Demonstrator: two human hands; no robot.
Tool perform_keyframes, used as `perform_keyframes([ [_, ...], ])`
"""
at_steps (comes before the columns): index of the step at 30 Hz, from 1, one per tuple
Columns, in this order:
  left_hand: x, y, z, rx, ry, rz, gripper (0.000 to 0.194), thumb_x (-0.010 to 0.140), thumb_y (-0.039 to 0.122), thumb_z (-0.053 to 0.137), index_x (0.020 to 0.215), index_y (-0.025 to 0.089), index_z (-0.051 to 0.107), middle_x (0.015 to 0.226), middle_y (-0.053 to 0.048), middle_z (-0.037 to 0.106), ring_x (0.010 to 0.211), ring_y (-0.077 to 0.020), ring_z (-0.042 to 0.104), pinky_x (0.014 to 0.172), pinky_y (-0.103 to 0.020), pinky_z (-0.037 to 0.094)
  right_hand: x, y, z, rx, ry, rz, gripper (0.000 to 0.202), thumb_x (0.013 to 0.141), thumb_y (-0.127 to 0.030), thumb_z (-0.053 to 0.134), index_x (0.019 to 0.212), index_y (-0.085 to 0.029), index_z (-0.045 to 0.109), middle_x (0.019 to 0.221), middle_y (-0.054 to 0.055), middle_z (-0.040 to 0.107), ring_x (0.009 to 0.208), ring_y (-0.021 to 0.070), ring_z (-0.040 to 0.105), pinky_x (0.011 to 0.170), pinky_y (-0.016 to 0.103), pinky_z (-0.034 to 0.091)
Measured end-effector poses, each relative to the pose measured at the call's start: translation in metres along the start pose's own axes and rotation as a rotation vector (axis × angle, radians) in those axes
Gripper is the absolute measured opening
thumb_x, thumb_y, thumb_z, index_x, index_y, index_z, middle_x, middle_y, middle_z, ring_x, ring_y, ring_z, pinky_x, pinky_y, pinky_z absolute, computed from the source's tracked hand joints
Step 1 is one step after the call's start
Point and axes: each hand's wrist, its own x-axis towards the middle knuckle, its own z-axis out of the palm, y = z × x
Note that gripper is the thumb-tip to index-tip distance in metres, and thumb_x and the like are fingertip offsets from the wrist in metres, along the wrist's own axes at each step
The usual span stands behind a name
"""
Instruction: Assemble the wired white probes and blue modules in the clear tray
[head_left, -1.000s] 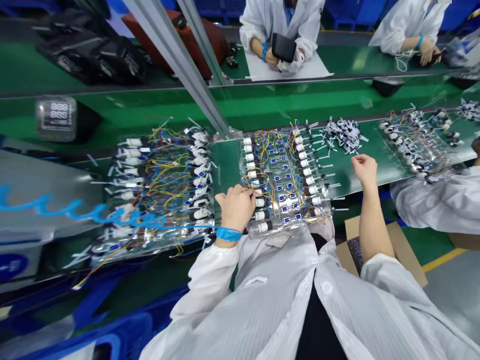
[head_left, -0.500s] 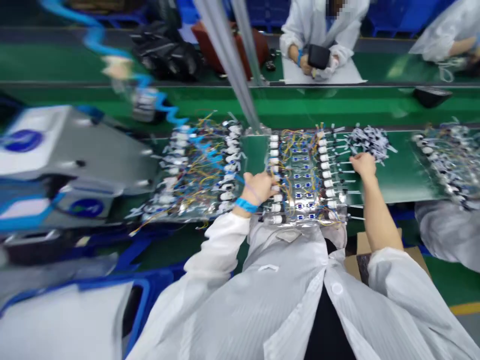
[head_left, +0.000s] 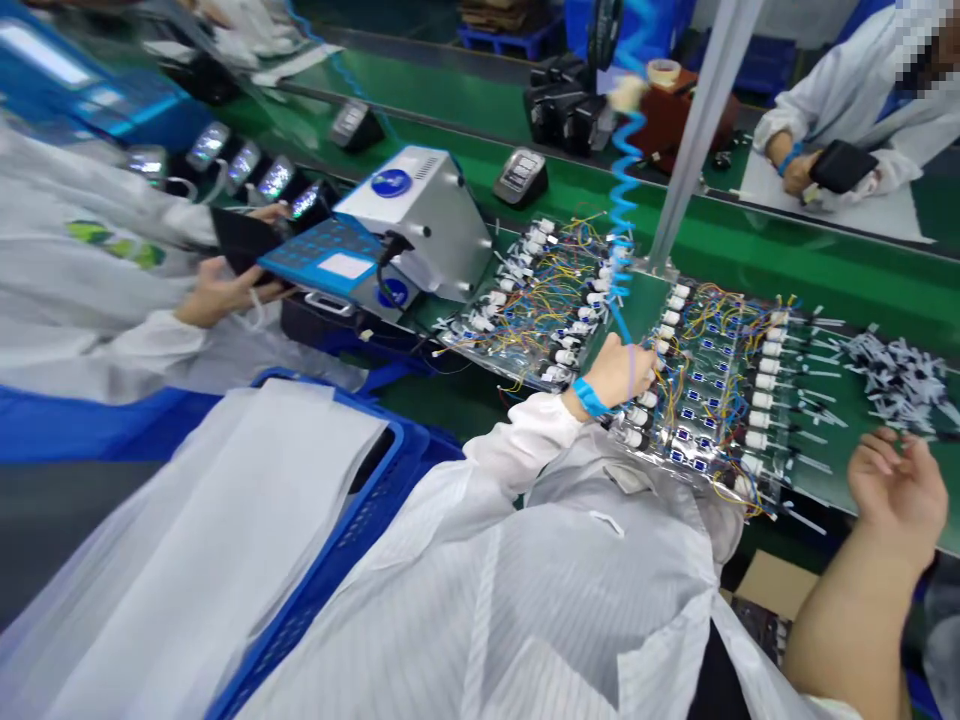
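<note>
My left hand (head_left: 621,375) rests at the left row of white cylindrical parts (head_left: 667,330) on a clear plastic tray of wired pieces. Its fingers are bent together over a part there, and what they grip is hidden. Yellow, red and blue wires (head_left: 701,315) and small blue boards (head_left: 697,378) fill the tray's middle. Along the right row, white cylinders (head_left: 763,382) have thin white strips (head_left: 814,405) sticking out. My right hand (head_left: 900,485) is turned palm up, fingers curled but apart, holding nothing visible. It is just in front of a pile of small white-and-black pieces (head_left: 900,375).
A second tray of wired parts (head_left: 551,290) lies left, beside a metal post (head_left: 694,140) and blue coiled hose (head_left: 622,190). Farther left stands a grey-and-blue machine (head_left: 427,215), with a co-worker's hands (head_left: 217,290) near it. A blue basket (head_left: 405,450) is beside me.
The view has swung left. My right hand has left the strips of the right row, moved nearer me and turned palm up. My left hand stays at the left row.
</note>
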Motion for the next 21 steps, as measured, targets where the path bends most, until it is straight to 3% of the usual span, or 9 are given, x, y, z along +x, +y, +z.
perform_keyframes([
  [2, -0.005, -0.003, 0.009, -0.133, 0.094, 0.003, 0.019, 0.099, 0.027, 0.067, 0.115, 0.022, 0.076, 0.116, -0.008, 0.081, 0.113, -0.0272, 0.075, 0.099, -0.043, 0.044, -0.01, 0.006, 0.004, -0.078, -0.392, -0.021, 0.025, 0.087, -0.006, 0.07, 0.067, -0.021, 0.068, 0.086, 0.009, 0.062, 0.052, 0.0058, 0.047, 0.034, 0.018, 0.036],
  [3, -0.006, -0.004, 0.016, -0.199, 0.128, 0.002, 0.02, 0.098, 0.028, 0.069, 0.117, 0.023, 0.076, 0.118, -0.007, 0.081, 0.116, -0.0263, 0.074, 0.098, -0.041, 0.046, -0.015, 0.012, 0.008, -0.158, -0.508, -0.002, 0.025, 0.081, -0.001, 0.072, 0.066, -0.02, 0.067, 0.077, 0.005, 0.058, 0.05, 0.0047, 0.043, 0.036, 0.017, 0.034],
  [5, -0.009, -0.007, 0.03, -0.314, 0.169, 0.005, 0.024, 0.095, 0.031, 0.076, 0.118, 0.023, 0.076, 0.118, -0.007, 0.081, 0.115, -0.0258, 0.074, 0.096, -0.039, 0.049, -0.031, 0.028, 0.015, -0.297, -0.616, 0.05, 0.024, 0.071, -0.001, 0.083, 0.073, -0.021, 0.069, 0.073, 0.001, 0.061, 0.055, 0.0058, 0.052, 0.044, 0.017, 0.043],
  [7, -0.01, -0.01, 0.043, -0.406, 0.19, 0.033, 0.027, 0.092, 0.032, 0.081, 0.117, 0.022, 0.077, 0.117, -0.007, 0.081, 0.112, -0.0257, 0.074, 0.096, -0.038, 0.053, -0.055, 0.053, 0.023, -0.404, -0.757, 0.15, 0.028, 0.071, -0.02, 0.093, 0.092, -0.025, 0.075, 0.081, 0.001, 0.07, 0.065, 0.0106, 0.064, 0.055, 0.022, 0.055],
  [10, -0.01, -0.014, 0.057, -0.495, 0.219, 0.093, 0.025, 0.093, 0.029, 0.081, 0.117, 0.023, 0.078, 0.119, -0.008, 0.08, 0.112, -0.0254, 0.074, 0.1, -0.038, 0.056, -0.091, 0.102, 0.038, -0.521, -0.96, 0.205, 0.034, 0.069, -0.035, 0.098, 0.088, -0.023, 0.073, 0.087, 0.002, 0.074, 0.073, 0.0131, 0.069, 0.062, 0.025, 0.059],
  [13, -0.008, -0.016, 0.065, -0.519, 0.239, 0.126, 0.025, 0.095, 0.028, 0.079, 0.12, 0.023, 0.078, 0.122, -0.009, 0.08, 0.114, -0.0265, 0.074, 0.103, -0.041, 0.057, -0.108, 0.146, 0.051, -0.617, -1.049, 0.144, 0.036, 0.068, -0.039, 0.097, 0.082, -0.021, 0.069, 0.085, 0.002, 0.076, 0.072, 0.0151, 0.072, 0.071, 0.03, 0.063],
  [15, -0.007, -0.016, 0.067, -0.537, 0.249, 0.127, 0.025, 0.095, 0.03, 0.079, 0.119, 0.023, 0.078, 0.12, -0.009, 0.08, 0.112, -0.0268, 0.074, 0.102, -0.042, 0.058, -0.107, 0.165, 0.057, -0.731, -1.069, 0.017, 0.033, 0.07, -0.038, 0.094, 0.082, -0.021, 0.069, 0.081, 0.001, 0.076, 0.073, 0.0164, 0.073, 0.073, 0.031, 0.062],
  [19, -0.006, -0.014, 0.072, -0.604, 0.273, 0.113, 0.022, 0.093, 0.03, 0.081, 0.113, 0.024, 0.079, 0.114, -0.008, 0.08, 0.104, -0.0258, 0.074, 0.095, -0.041, 0.059, -0.095, 0.177, 0.056, -1.022, -1.056, -0.363, 0.013, 0.081, -0.032, 0.079, 0.085, -0.021, 0.074, 0.077, 0.0, 0.074, 0.066, 0.0144, 0.066, 0.063, 0.026, 0.052],
  [21, -0.006, -0.014, 0.074, -0.619, 0.281, 0.123, 0.021, 0.091, 0.029, 0.083, 0.111, 0.023, 0.079, 0.112, -0.008, 0.08, 0.104, -0.0258, 0.074, 0.094, -0.041, 0.059, -0.09, 0.179, 0.054, -1.079, -1.063, -0.459, 0.01, 0.083, -0.03, 0.075, 0.085, -0.021, 0.077, 0.08, 0.001, 0.075, 0.068, 0.0148, 0.066, 0.064, 0.027, 0.05],
])
